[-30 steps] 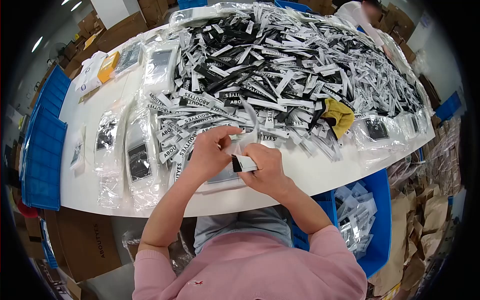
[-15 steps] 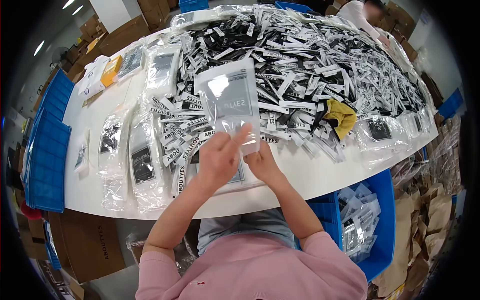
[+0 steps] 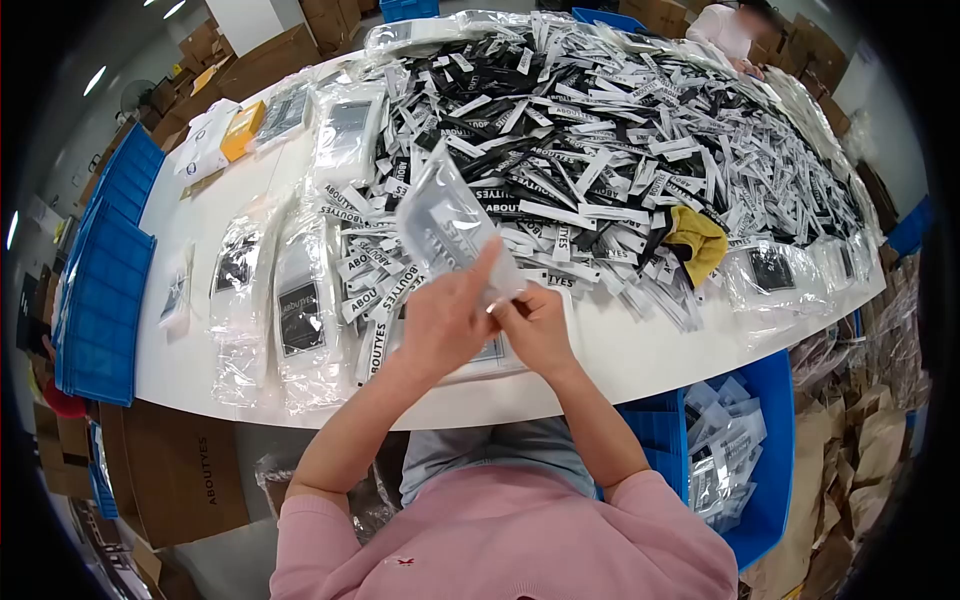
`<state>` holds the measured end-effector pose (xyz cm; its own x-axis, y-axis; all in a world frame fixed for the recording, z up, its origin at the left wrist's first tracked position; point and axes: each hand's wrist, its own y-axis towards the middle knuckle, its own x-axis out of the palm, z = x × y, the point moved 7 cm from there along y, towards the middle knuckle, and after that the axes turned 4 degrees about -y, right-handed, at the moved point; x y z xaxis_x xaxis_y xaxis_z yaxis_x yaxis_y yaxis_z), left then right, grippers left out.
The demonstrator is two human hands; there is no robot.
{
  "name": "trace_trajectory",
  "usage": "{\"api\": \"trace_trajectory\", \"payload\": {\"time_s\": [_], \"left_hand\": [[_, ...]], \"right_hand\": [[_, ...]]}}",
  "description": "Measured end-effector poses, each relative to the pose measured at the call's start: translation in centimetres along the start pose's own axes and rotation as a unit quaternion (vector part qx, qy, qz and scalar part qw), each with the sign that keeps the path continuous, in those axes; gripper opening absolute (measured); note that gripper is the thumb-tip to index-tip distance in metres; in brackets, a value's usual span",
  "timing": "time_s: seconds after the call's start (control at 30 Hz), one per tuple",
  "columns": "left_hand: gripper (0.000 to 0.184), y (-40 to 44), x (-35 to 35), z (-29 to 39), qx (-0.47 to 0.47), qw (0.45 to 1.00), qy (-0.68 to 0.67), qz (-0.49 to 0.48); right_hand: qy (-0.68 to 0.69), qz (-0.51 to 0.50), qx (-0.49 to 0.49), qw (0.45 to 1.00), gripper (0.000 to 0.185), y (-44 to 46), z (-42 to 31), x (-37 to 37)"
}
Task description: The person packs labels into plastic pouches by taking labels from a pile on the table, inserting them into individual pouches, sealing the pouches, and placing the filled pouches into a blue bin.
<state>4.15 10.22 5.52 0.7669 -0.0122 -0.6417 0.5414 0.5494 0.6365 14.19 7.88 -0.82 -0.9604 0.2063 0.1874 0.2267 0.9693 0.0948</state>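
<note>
A translucent plastic bag [image 3: 440,215] with printed lettering stands tilted in front of me. My left hand [image 3: 445,325] grips its lower part, the index finger stretched up along the plastic. At the bag's bottom edge, my right hand [image 3: 537,325] pinches a corner between thumb and curled fingers. Below both hands a stack of flat bags [image 3: 490,372] lies on the white table [image 3: 640,350], mostly covered by my wrists. Beyond them spreads a big heap of black and white ABOUTYES strips [image 3: 600,150]. Whether anything is inside the held bag I cannot tell.
Bundles of wrapped bags [image 3: 300,315] lie to the left, with blue bins [image 3: 105,290] past the table edge. A yellow and black glove [image 3: 697,245] rests on the heap. Below right, a blue bin [image 3: 770,470] holds filled bags. Another person [image 3: 725,32] works at the far right.
The bag has tilted to the left and come down a little, its face turning slanted. Both hands stay on its lower end, and the view has shifted slightly.
</note>
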Motion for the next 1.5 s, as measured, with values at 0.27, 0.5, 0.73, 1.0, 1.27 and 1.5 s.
{"api": "trace_trajectory", "payload": {"time_s": [0.27,0.5,0.73,1.0,1.27,1.5], "left_hand": [[0.075,3.4,-3.1,3.0,0.060,0.995,0.006,-0.085],[0.036,6.3,-3.4,-0.6,-0.061,0.950,-0.047,-0.303],[0.013,4.5,-2.7,-3.2,-0.185,0.925,-0.094,-0.319],[0.023,0.6,-0.7,-1.5,-0.194,0.923,-0.212,-0.255],[0.006,0.6,-3.3,0.8,0.029,0.992,-0.009,-0.119],[0.017,-0.3,0.5,3.6,0.116,0.958,0.047,-0.258]], "right_hand": [[-0.120,-0.060,-0.106,0.985,0.019,1.4,-2.2,-0.9],[-0.116,-0.164,-0.040,0.979,0.015,1.5,-2.9,-0.2],[0.027,-0.178,0.036,0.983,0.016,1.3,-1.7,-0.7],[-0.319,-0.150,-0.112,0.929,0.013,-1.5,-4.1,0.1],[-0.352,-0.174,-0.171,0.904,0.010,-3.0,-4.1,-0.4],[-0.398,-0.103,-0.252,0.876,0.005,-4.7,-5.7,-2.1]]}}
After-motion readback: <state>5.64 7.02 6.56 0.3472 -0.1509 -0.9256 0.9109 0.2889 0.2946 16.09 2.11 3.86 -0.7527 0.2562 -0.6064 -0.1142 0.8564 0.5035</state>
